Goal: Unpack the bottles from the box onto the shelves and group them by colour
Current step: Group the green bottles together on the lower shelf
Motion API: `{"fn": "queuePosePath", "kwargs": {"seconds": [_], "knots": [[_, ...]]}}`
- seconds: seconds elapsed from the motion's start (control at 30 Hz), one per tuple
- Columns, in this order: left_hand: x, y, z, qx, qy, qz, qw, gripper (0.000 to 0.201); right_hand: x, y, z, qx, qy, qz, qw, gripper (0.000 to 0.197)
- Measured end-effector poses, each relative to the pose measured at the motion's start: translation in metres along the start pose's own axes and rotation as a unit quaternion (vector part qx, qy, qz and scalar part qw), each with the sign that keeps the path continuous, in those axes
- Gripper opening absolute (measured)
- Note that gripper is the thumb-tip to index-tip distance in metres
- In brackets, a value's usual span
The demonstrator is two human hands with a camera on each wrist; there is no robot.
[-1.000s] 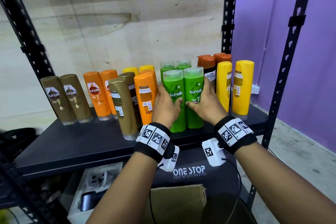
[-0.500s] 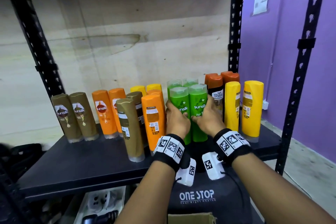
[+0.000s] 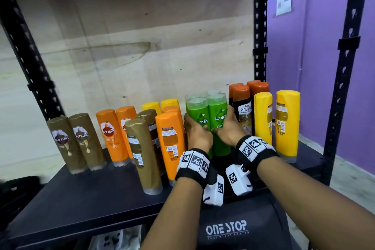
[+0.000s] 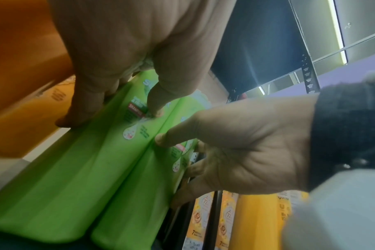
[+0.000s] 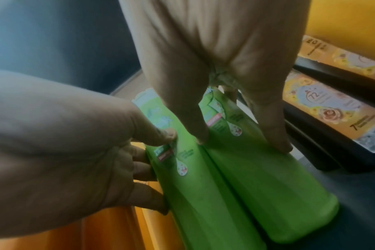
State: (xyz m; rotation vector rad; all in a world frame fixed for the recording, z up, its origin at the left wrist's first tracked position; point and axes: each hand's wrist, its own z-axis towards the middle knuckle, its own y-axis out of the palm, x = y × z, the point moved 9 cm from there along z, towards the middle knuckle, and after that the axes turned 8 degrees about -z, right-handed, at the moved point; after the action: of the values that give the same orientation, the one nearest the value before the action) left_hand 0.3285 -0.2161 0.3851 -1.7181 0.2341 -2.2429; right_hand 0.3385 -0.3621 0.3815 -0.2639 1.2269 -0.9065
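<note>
Both grips are clamping the front pair of green bottles (image 3: pixel 210 126) on the shelf (image 3: pixel 85 195): left hand (image 3: pixel 197 134) and right hand (image 3: pixel 228 131), fingers curled round. Any sideways shove is risking toppling the orange bottle (image 3: pixel 169 140) just beside.

Arms: both bare forearms reach forward, side by side, each wrist wearing a black band with white coded tags.
Left hand (image 3: pixel 197 134): thumb in front, fingers wrapped round the left green bottle (image 3: pixel 199 119).
Right hand (image 3: pixel 228 131): same grip (mirrored) on the right green bottle (image 3: pixel 219 115).
</note>
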Motion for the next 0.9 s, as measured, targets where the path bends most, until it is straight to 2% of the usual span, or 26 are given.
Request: {"fn": "queuePosePath", "kwargs": {"seconds": [0.27, 0.9], "knots": [[-0.004, 0.004, 0.010, -0.006, -0.006, -0.038, 0.999, 0.081, 0.005, 0.008, 0.010, 0.008, 0.001, 0.035, 0.999, 0.091], [-0.011, 0.007, 0.016, 0.004, 0.000, -0.045, 0.999, 0.083, 0.009, 0.009, 0.010, 0.001, -0.019, 0.047, 0.999, 0.092]]}}
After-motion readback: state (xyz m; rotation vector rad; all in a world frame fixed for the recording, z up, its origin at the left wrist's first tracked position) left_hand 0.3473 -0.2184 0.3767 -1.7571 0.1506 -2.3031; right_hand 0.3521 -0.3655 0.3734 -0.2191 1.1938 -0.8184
